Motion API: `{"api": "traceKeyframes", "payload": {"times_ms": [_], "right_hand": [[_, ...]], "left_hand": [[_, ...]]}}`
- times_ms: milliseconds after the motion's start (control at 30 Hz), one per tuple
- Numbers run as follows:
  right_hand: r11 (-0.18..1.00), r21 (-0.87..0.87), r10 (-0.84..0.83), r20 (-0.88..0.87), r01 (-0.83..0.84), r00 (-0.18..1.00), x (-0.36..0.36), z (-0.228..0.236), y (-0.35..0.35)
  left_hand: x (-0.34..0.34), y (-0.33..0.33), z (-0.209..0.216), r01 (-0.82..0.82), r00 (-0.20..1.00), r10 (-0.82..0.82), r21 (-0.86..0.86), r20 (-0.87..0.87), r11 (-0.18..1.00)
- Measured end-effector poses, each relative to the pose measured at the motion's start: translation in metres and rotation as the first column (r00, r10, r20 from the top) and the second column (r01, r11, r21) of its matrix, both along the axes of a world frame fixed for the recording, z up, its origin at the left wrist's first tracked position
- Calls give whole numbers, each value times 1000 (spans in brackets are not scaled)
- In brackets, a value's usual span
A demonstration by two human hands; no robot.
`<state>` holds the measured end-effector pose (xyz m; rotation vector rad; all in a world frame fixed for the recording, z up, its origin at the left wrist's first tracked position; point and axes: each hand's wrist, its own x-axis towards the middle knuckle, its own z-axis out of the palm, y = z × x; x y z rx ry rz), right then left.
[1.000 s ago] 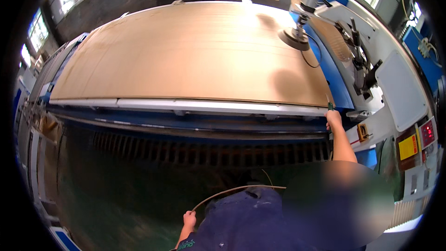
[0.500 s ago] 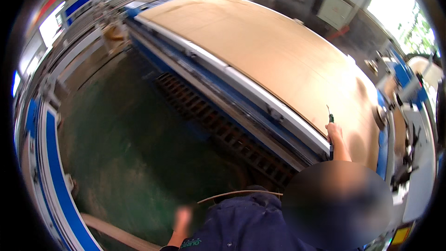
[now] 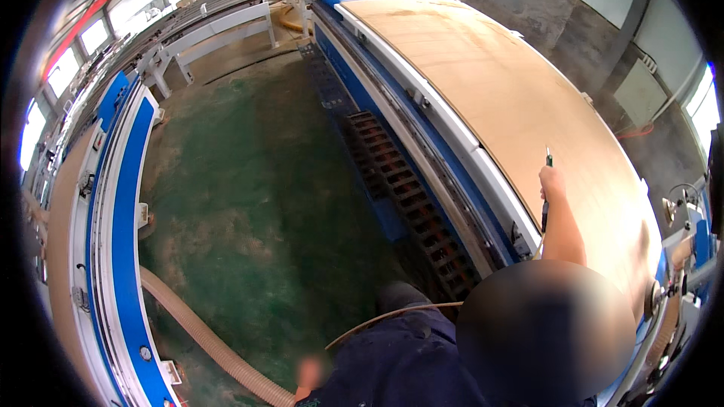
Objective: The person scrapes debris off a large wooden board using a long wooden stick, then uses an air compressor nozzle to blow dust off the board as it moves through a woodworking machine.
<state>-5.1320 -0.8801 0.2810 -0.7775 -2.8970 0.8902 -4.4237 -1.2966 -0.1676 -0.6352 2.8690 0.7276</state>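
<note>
My right hand (image 3: 553,181) is closed round a slim, dark air blow gun (image 3: 549,159) with a thin metal nozzle pointing away from me. Its lower end shows below my fist, where a thin pale hose (image 3: 538,247) joins it. Both hand and tool are over the near left part of a large tan board (image 3: 483,79) lying on a long machine bed. Low beside my dark blue jacket, my left hand (image 3: 309,374) is blurred, so its fingers cannot be made out. A pale hose (image 3: 392,318) also curves across the front of my body.
The bed's white and blue side rail (image 3: 452,124) runs along the board's left edge, with a slatted cable chain (image 3: 400,188) below. A blue and white machine frame (image 3: 124,241) stands at left. A ribbed hose (image 3: 211,347) crosses the green floor (image 3: 234,203). Rollers (image 3: 249,0) lie beyond.
The view has swung left, so the board and bed appear farther right and more floor shows. My right hand still holds the air blow gun over the board; my left stays low.
</note>
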Motion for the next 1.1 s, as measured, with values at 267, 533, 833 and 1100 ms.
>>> {"api": "traceKeyframes", "payload": {"times_ms": [267,533,833,1100], "right_hand": [[997,-75,-2,-94,-5,996,-86,-5,-28],[963,-228,-177,-126,145,976,-181,-41,-25],[926,-205,-352,-161,318,922,-271,-8,-50],[927,-49,-375,-122,372,919,-330,18,-88]], "left_hand": [[-87,-20,104,-195,968,174,102,183,976],[-197,-130,85,-168,965,159,28,208,985],[-420,-262,178,-169,982,171,-35,79,985],[-590,-326,181,-199,963,224,166,-153,966]]}}
